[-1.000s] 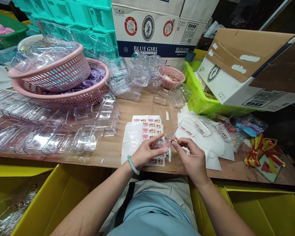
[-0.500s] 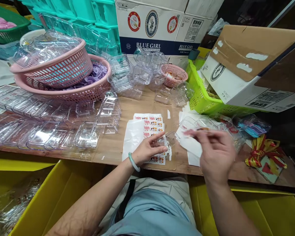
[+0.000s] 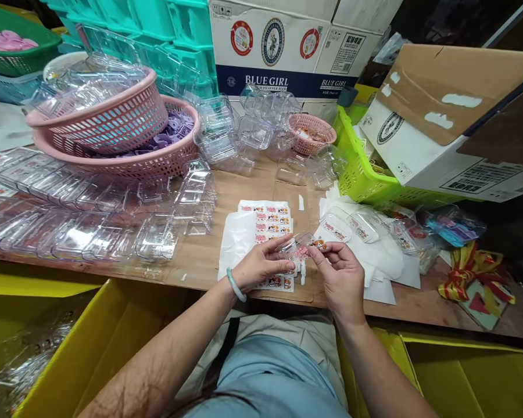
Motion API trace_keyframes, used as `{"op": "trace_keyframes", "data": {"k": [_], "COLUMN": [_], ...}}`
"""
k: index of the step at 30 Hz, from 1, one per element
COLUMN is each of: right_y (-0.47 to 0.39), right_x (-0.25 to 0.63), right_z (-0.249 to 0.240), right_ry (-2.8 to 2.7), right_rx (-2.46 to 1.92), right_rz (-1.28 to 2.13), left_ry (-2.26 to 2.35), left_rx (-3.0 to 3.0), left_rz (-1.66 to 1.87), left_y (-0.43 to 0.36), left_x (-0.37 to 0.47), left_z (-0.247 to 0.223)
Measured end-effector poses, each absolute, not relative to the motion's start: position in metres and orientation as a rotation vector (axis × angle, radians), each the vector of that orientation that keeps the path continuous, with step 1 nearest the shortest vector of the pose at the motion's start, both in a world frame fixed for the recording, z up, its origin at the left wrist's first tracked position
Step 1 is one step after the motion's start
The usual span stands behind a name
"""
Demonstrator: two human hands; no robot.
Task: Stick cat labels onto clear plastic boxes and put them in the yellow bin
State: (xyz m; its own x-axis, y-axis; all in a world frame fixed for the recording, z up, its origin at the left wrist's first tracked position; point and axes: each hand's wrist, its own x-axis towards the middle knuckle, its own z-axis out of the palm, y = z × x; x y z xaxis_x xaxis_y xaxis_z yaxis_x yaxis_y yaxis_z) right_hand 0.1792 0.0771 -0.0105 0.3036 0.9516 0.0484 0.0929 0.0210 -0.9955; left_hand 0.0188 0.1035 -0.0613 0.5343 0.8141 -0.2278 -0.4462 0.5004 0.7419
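My left hand (image 3: 265,264), a pale green bangle on its wrist, grips a small clear plastic case (image 3: 303,239) between thumb and fingers. My right hand (image 3: 337,273) pinches a printed sticker (image 3: 309,249) with pink lettering and an orange-and-white cartoon animal, held against the case. Below the left hand lie sticker sheets (image 3: 272,217) with rows of the same print, partly covered by a blank white backing sheet (image 3: 235,244). To the right, several clear cases with stickers (image 3: 335,227) rest on white paper (image 3: 377,264).
Rows of clear cases (image 3: 87,232) line the table's left side. Behind them stand stacked pink baskets (image 3: 113,130), one with purple pieces. A small pink basket (image 3: 311,133), a lime green crate (image 3: 361,168) and a tilted carton (image 3: 436,128) occupy the back right. Yellow boxes (image 3: 126,325) flank me.
My right hand has come left and down, bringing the sticker to the clear case. The left hand keeps hold of the case in nearly the same place.
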Motion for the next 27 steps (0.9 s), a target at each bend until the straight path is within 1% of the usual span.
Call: {"op": "trace_keyframes", "data": {"k": [20, 27], "right_y": [0.079, 0.08], "right_x": [0.181, 0.183], "right_z": [-0.018, -0.019], "right_ry": [-1.183, -1.224], "right_rx": [-1.394, -1.404], "right_rz": [0.824, 0.806], "left_ry": [0.678, 0.796], "left_rx": [0.631, 0.62], "left_rz": [0.806, 0.798], "left_y": [0.106, 0.104], "left_x": [0.02, 0.022], "left_z": [-0.056, -0.046]}}
